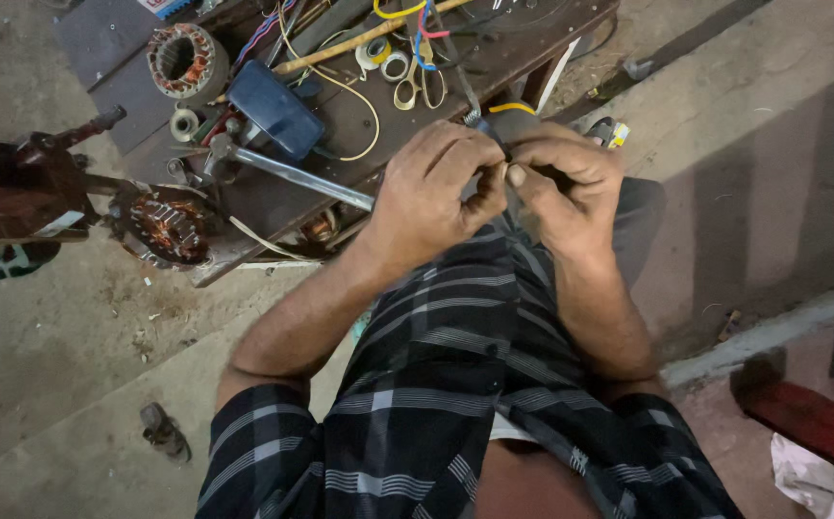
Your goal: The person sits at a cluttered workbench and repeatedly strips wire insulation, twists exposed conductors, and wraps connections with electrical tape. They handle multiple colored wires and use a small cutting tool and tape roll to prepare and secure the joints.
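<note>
Concrete floor (71,365) spreads beneath a low wooden surface (359,125) strewn with motor windings, scissors and wire. Over the lap, the left hand (431,192) and right hand (561,183) meet, fingers (494,183) pinched together on a small dark wire end (490,130) running up toward the surface, equally near both hands.

A worn wooden bench (532,43) holds a shiny metal tool (292,173) and copper-wound stator (169,229); the floor (71,317) is rough concrete.

A small dark part (499,154), mostly hidden, sits pinched between both hands' fingertips.
</note>
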